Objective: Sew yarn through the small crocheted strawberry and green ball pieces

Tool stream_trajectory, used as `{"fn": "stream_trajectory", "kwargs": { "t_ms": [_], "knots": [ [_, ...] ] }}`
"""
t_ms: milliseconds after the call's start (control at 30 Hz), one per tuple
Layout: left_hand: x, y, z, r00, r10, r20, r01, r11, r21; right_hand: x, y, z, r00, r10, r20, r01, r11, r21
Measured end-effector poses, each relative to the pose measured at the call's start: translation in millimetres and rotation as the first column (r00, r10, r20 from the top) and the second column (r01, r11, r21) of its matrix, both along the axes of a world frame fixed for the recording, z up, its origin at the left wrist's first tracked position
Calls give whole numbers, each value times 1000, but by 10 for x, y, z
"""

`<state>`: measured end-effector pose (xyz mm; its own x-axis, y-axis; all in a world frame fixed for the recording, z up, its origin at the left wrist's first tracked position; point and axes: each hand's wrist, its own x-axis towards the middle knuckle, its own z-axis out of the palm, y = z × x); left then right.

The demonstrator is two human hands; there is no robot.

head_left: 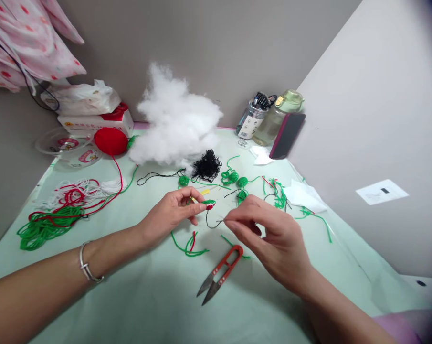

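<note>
My left hand (pixel 173 210) pinches a small red, green and white crocheted piece (pixel 209 206) between thumb and fingertips. A black yarn strand (pixel 213 226) hangs from the piece and runs across to my right hand (pixel 273 236), whose thumb and forefinger are pressed together on it. Whether a needle is also in that pinch is too small to tell. Below the hands, thread snips (pixel 225 270) with orange handles lie on the table, blades toward me. Green and red yarn scraps (pixel 190 249) lie left of the snips. Small green crocheted balls (pixel 242 182) sit just beyond my hands.
White stuffing (pixel 180 119) is heaped at the back, with a black yarn tangle (pixel 207 166) before it. Left are a red yarn ball (pixel 110 141), green yarn (pixel 51 227) and plastic tubs (pixel 63 142). A bottle (pixel 273 124) and phone (pixel 288 136) stand back right.
</note>
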<state>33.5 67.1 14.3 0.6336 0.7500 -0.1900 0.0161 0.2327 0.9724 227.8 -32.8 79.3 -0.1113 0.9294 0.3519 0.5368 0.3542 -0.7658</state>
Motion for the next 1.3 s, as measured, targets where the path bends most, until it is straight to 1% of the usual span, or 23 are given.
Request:
{"fn": "stream_trajectory", "kwargs": {
  "t_ms": [33, 100, 267, 367, 500, 767, 900, 967, 1067, 1200, 1233, 1267, 1300],
  "knots": [
    [-1, -6, 5, 1000, -3, -2, 3, 1000, 12, -15, 22, -41, 997, -40, 61, 40, 999, 13],
    [-3, -19, 19, 1000, -12, -3, 12, 1000, 23, -34, 56, -114, 989, -74, 128, 76, 997, -8],
    [-1, -61, 71, 998, -54, 12, 54, 997, 48, -50, 81, -211, 985, -93, 145, 116, 980, -161],
    [7, -76, 95, 999, -44, 14, 43, 998, 54, -50, 84, -241, 986, -88, 139, 116, 971, -209],
    [9, -80, 112, 1000, -22, 11, 21, 998, 55, -48, 90, -262, 987, -86, 134, 116, 965, -237],
    [7, -89, 131, 999, 4, -32, 0, 992, 129, -57, 85, -244, 992, -85, 93, 108, 952, -288],
    [13, -101, 144, 998, 22, -63, -11, 984, 175, -66, 88, -228, 995, -83, 61, 99, 933, -345],
    [12, -109, 141, 993, 53, -105, -24, 967, 254, -73, 90, -217, 996, -82, 36, 90, 919, -384],
    [9, -123, 117, 984, 107, -141, -42, 916, 398, -79, 92, -208, 997, -80, -6, 70, 900, -431],
    [-7, -139, 59, 979, 123, -162, -31, 878, 478, -86, 91, -217, 995, -85, -56, 51, 893, -448],
    [-16, -141, 46, 978, 130, -165, -27, 859, 511, -88, 91, -220, 994, -88, -64, 50, 894, -446],
    [-25, -142, 35, 977, 138, -163, -23, 827, 561, -89, 91, -221, 993, -91, -71, 50, 895, -444],
    [-36, -141, 28, 977, 144, -156, -16, 782, 623, -90, 90, -220, 993, -92, -75, 50, 896, -442]
  ]
}}
